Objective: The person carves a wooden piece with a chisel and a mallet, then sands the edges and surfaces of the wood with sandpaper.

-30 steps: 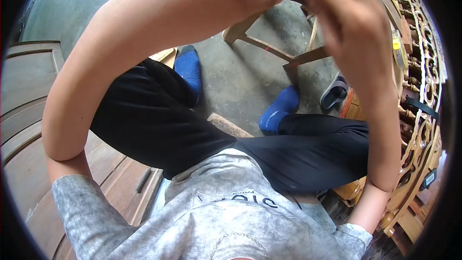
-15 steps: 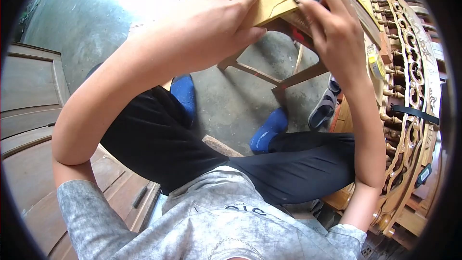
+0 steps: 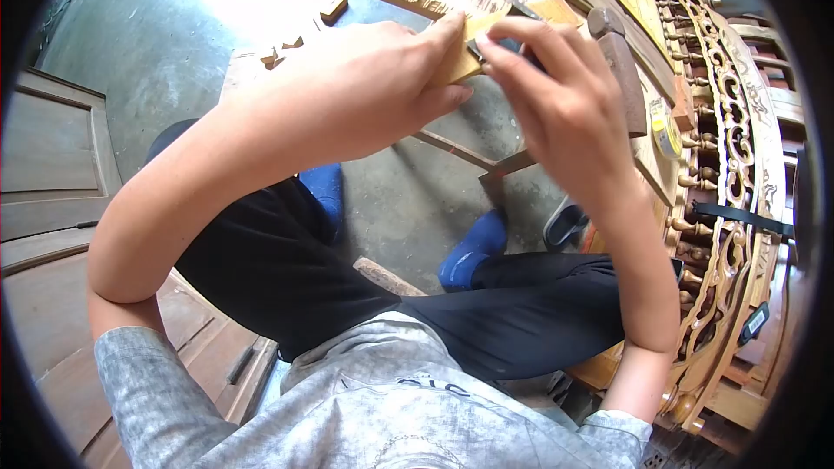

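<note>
**Wood block slanted away from the left hand, dark flat piece laid across it by the right**

At the far left of the working area, small wood offcuts (image 3: 334, 9) are seen beyond the left forearm, well apart from both hands. Next to the right comes the left hand (image 3: 395, 65), by which the lower-left end of a pale wood block (image 3: 453, 62) is gripped; the end is pinched, with the thumb on the side toward the body and fingers on the opposite side. The block is held up in front of the chest, above the gap between the knees. From this grip its long axis is slanted rightward and away from the body, so that its other end is left jutting past the right fingertips.

Between the hands, a dark flat piece (image 3: 506, 42) is set crosswise to that axis, seemingly in contact with the block. It is pinched between the bent fingers and thumb of the right hand (image 3: 569, 95), which is reached in from the right. The lower-left end is thus nearer the left hand, the jutting end nearer the right. Whether the dark piece is wrapped around the edge cannot be told.

Further right, a hammer (image 3: 618, 69) is seen just beside the right hand, then a yellow tape measure (image 3: 667, 135), and beyond it a carved wooden railing (image 3: 734, 130).
</note>
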### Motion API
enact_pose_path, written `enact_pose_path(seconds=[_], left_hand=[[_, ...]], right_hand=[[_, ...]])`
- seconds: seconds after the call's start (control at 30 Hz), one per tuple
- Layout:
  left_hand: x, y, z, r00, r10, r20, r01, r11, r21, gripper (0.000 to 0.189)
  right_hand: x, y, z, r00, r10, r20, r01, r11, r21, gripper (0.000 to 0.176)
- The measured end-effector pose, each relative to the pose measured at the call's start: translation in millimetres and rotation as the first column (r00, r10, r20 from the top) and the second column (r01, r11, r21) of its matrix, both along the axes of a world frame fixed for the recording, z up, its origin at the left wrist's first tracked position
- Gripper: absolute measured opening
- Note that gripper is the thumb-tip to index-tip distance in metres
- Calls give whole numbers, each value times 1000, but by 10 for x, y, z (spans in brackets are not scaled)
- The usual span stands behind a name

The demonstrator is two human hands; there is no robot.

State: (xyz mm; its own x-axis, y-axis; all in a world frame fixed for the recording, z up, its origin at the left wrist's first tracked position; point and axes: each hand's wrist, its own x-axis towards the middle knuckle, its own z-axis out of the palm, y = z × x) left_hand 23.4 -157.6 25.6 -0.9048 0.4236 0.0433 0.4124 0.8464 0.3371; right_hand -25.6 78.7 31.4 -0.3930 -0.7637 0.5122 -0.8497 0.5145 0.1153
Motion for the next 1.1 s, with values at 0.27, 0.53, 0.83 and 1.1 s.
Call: enact_pose_path(seconds=[0.27,0.53,0.83,1.1], left_hand=[[10,-4,65,1000,-17,-8,17,1000,6,70],[13,34,165,999,29,35,-27,998,-50,74],[15,50,152,998,14,55,-12,1000,-28,73],[33,65,158,999,24,33,-23,1000,-21,73]], right_hand=[[159,-85,34,998,-45,47,45,999,6,24],[87,2,43,996,-65,67,66,998,-10,17],[99,13,30,997,-52,58,53,998,-16,23],[-115,212,41,999,-6,32,5,1000,10,20]])
